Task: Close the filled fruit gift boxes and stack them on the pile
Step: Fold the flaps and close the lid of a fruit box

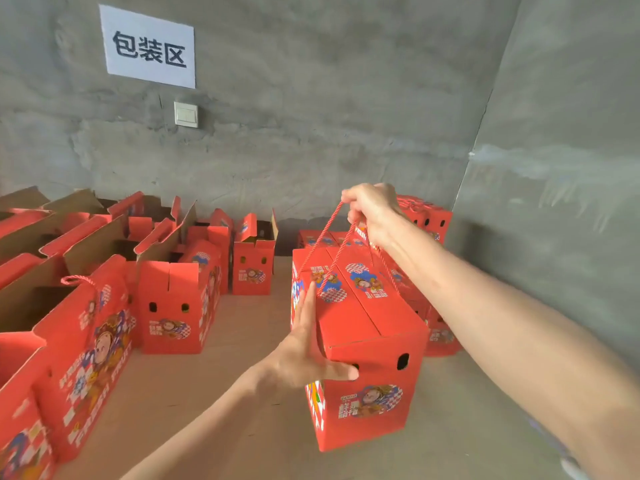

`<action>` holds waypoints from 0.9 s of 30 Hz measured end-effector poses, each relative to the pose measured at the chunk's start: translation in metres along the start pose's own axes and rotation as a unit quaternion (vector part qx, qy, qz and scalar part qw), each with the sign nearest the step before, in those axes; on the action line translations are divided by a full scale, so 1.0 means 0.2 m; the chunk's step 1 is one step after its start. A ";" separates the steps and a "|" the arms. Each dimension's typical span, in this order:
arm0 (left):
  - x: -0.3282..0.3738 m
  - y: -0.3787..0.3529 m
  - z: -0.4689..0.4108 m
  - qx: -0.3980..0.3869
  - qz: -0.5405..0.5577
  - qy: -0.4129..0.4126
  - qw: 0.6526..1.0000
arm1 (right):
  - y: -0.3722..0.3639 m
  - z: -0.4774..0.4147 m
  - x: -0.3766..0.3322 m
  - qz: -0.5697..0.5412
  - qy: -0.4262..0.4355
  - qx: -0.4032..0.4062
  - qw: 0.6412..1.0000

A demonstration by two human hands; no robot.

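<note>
While hanging just before the pile [433,220], the closed gift box [367,341] could swing.
Right hand [372,211] clenched its rope handles [330,245]; left hand [304,355], fingers straight, steadied its side. Without that, it might have knocked the pile.

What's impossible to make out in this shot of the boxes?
Head view throughout.
- Contents of the carried box: shut flaps hide them.
- The pile behind: the carried box and right arm cover most of it.
- Insides of the open boxes: walls and shadow hide them.
- Nearest left box: cut off by the frame edge.
- Box print: too small.
</note>
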State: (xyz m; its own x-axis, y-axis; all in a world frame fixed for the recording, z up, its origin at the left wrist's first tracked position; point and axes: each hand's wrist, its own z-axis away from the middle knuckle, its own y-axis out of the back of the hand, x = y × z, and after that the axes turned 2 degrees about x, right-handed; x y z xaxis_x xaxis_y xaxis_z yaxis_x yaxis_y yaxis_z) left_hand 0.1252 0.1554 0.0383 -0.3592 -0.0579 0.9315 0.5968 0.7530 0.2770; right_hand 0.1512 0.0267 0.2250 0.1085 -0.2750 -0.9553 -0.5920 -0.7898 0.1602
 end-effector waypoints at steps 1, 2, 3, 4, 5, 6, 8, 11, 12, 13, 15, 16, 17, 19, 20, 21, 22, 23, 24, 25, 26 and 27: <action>0.04 -0.01 -0.04 0.018 -0.028 -0.013 0.999 | 0.02 -0.01 -0.05 0.005 0.014 0.002 1.000; 0.07 -0.03 -0.08 0.035 -0.044 -0.026 0.998 | 0.05 -0.03 -0.09 0.009 0.028 0.003 1.000; 0.10 -0.05 -0.13 0.051 -0.060 -0.037 0.996 | 0.07 -0.04 -0.12 0.013 0.042 0.002 0.999; 0.12 -0.08 -0.17 0.067 -0.076 -0.049 0.994 | 0.10 -0.06 -0.15 0.020 0.056 0.001 0.998; 0.14 -0.10 -0.22 0.081 -0.090 -0.061 0.991 | 0.14 -0.07 -0.17 0.026 0.068 0.000 0.997; 0.15 -0.12 -0.28 0.092 -0.102 -0.072 0.988 | 0.17 -0.10 -0.18 0.032 0.081 0.002 0.996; 0.17 -0.15 -0.40 0.113 -0.119 -0.081 0.983 | 0.26 -0.15 -0.18 0.048 0.103 0.007 0.993; 0.16 -0.20 -0.60 0.141 -0.148 -0.082 0.976 | 0.37 -0.27 -0.13 0.079 0.120 0.001 0.990; 0.15 -0.22 -0.67 0.150 -0.159 -0.079 0.973 | 0.39 -0.32 -0.11 0.091 0.125 -0.002 0.988; 0.14 -0.24 -0.74 0.160 -0.168 -0.075 0.970 | 0.41 -0.38 -0.08 0.101 0.130 -0.005 0.986; 0.12 -0.27 -0.89 0.178 -0.186 -0.069 0.964 | 0.44 -0.51 -0.04 0.109 0.140 -0.010 0.984; 0.10 -0.28 -0.97 0.185 -0.193 -0.069 0.961 | 0.45 -0.58 -0.01 0.115 0.148 -0.013 0.982; 0.09 -0.29 -1.06 0.191 -0.202 -0.069 0.958 | 0.46 -0.65 0.01 0.127 0.158 -0.016 0.979; 0.05 -0.30 -1.22 0.195 -0.224 -0.064 0.953 | 0.49 -0.79 0.06 0.148 0.184 -0.025 0.971; 0.03 -0.31 -1.29 0.194 -0.238 -0.058 0.950 | 0.49 -0.86 0.09 0.159 0.195 -0.029 0.967; 0.00 -0.32 -1.37 0.192 -0.255 -0.051 0.946 | 0.50 -0.92 0.12 0.171 0.205 -0.034 0.963; -0.04 -0.33 -1.44 0.188 -0.272 -0.040 0.943 | 0.50 -0.98 0.17 0.185 0.212 -0.038 0.959; -0.08 -0.34 -1.50 0.181 -0.288 -0.029 0.940 | 0.50 -1.05 0.22 0.196 0.214 -0.040 0.956; -0.12 -0.33 -1.56 0.172 -0.301 -0.017 0.938 | 0.51 -1.11 0.29 0.206 0.214 -0.040 0.954; -0.15 -0.32 -1.62 0.166 -0.312 -0.007 0.935 | 0.52 -1.17 0.36 0.221 0.219 -0.040 0.950; -0.18 -0.31 -1.68 0.164 -0.317 0.004 0.934 | 0.53 -1.23 0.44 0.249 0.224 -0.045 0.941; -0.21 -0.29 -1.75 0.164 -0.314 0.016 0.935 | 0.54 -1.29 0.53 0.292 0.228 -0.053 0.928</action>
State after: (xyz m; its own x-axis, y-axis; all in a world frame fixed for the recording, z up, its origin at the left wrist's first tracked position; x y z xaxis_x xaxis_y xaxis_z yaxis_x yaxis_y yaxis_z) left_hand 0.3566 -0.1143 0.0657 -0.5401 -0.5716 0.6177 0.0214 0.7244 0.6891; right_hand 0.3049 -0.2302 0.2045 0.1351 -0.8565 -0.4981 -0.5773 -0.4766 0.6630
